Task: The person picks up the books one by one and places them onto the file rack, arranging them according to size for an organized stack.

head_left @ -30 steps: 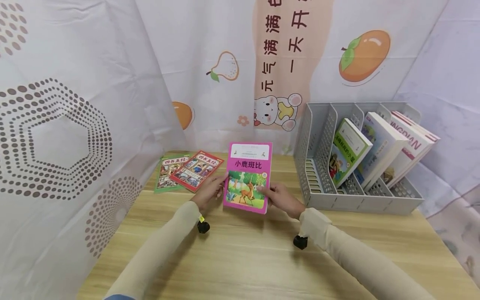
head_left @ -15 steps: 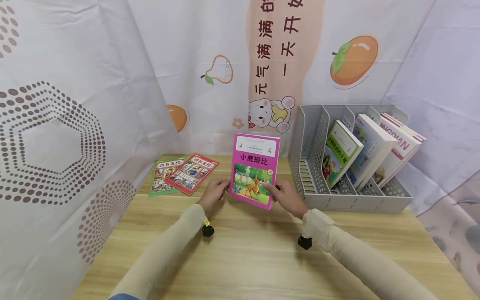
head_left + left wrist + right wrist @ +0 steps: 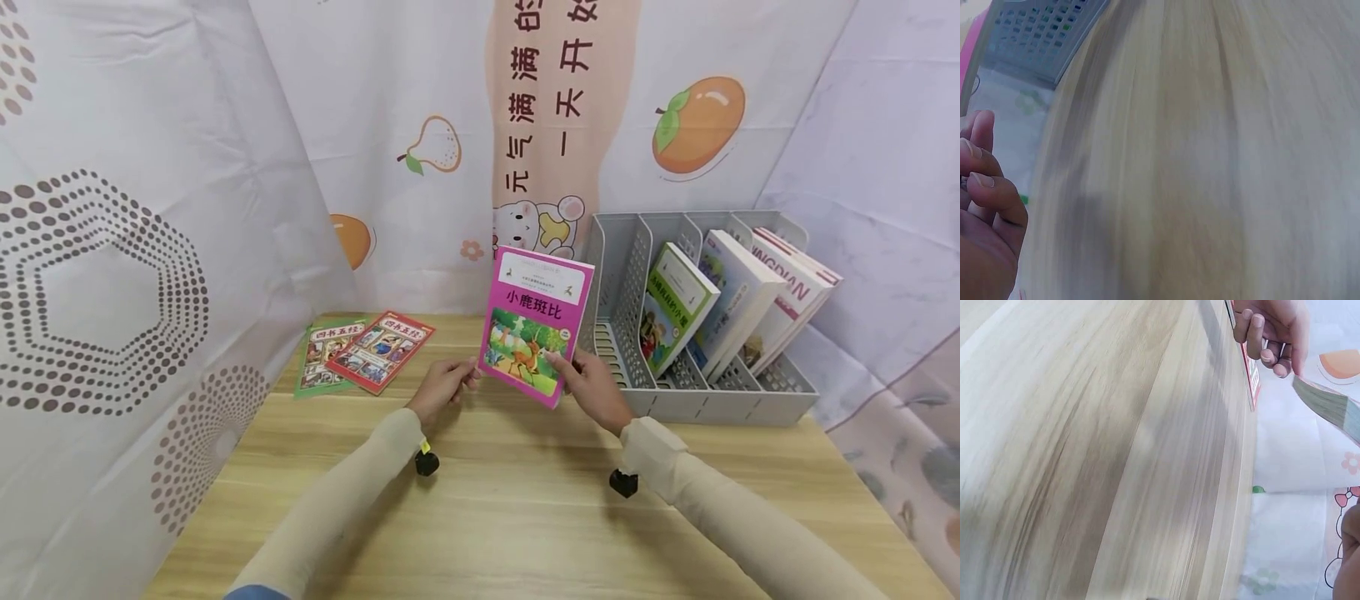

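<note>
A pink picture book [image 3: 534, 287] with a deer on its cover is held up over the table, tilted with its top leaning right. My right hand [image 3: 596, 393] grips its lower right edge, thumb on the cover and fingers behind. At the lower left edge, my left hand [image 3: 442, 388] pinches the book's corner with its fingertips. The right wrist view shows that left hand [image 3: 1279, 328] at the corner of the book's page block [image 3: 1332, 406]. Only a strip of the book [image 3: 970, 56] enters the left wrist view, above curled fingers [image 3: 999, 195].
A grey perforated book rack [image 3: 723, 408] stands at the right rear, holding a green book [image 3: 675, 304], a thick blue-white book [image 3: 731, 292] and white-and-red books [image 3: 795, 292]. Red [image 3: 382, 350] and green [image 3: 322, 354] booklets overlap at the left rear. A patterned curtain [image 3: 375, 83] hangs behind.
Both hands have carried the pink book to the right and upward, toward the rack. Its top now leans further right. The head view has shifted slightly.
</note>
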{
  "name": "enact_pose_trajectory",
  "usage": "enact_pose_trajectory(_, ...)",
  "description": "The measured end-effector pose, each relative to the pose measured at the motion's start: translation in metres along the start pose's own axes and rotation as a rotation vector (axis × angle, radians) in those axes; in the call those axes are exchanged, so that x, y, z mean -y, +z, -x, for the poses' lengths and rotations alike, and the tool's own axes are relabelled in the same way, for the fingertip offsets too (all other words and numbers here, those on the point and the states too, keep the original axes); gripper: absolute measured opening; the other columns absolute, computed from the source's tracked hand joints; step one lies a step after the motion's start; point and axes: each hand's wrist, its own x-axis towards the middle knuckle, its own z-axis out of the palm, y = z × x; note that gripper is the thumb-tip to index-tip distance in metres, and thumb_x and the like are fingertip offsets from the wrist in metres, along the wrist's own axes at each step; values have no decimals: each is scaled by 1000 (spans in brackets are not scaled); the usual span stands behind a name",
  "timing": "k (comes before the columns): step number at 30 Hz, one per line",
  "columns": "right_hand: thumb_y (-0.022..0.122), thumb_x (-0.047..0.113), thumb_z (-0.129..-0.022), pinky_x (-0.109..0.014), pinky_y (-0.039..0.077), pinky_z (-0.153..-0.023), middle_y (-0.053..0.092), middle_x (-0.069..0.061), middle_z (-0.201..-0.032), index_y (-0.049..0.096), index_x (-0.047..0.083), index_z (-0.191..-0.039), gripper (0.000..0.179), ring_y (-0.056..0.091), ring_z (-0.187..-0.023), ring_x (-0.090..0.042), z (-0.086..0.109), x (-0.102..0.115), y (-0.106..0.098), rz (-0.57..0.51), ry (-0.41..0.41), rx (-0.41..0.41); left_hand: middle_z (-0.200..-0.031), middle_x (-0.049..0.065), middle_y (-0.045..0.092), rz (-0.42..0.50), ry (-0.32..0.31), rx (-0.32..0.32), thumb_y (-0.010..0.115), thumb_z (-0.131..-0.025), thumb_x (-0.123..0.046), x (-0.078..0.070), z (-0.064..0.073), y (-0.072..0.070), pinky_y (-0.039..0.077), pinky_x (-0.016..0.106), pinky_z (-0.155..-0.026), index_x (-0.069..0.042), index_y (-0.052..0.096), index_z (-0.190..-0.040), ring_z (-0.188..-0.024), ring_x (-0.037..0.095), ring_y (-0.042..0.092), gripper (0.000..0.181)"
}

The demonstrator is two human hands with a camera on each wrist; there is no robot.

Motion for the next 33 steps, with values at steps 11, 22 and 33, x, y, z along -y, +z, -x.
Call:
enact_pose_trajectory(11, 53, 55, -104, -35, 45, -54, 67, -9, -78, 71, 10, -117, 50, 55, -63, -30, 9, -9, -20, 26, -17, -110, -82, 11, 71, -30, 5, 50, 59, -106, -38, -1, -8, 29, 37, 22, -48, 10, 70, -108, -49, 6, 42, 49)
enact_pose_trajectory(22, 53, 49, -106, -31, 46, -51, 69, -11, -80, 69, 7, -121, 48, 59, -63, -35, 15, -20, -38, 54, -70, -278, -84, 6, 71, -30, -5, 148, 61, -104, -45, -3, -18, 60, 38, 23, -51, 7, 70, -112, -54, 7, 44, 54)
enact_pose_trajectory(33, 54, 42, -108, -29, 37, -42, 59, -16, -66, 69, 2, -113, 43, 46, -48, -16, 18, -27, -62, 83, -120, -426, -84, 7, 71, -46, 36, 265, 61, -102, -51, -15, -26, 105, 39, 27, -52, 6, 71, -109, -51, 8, 40, 58)
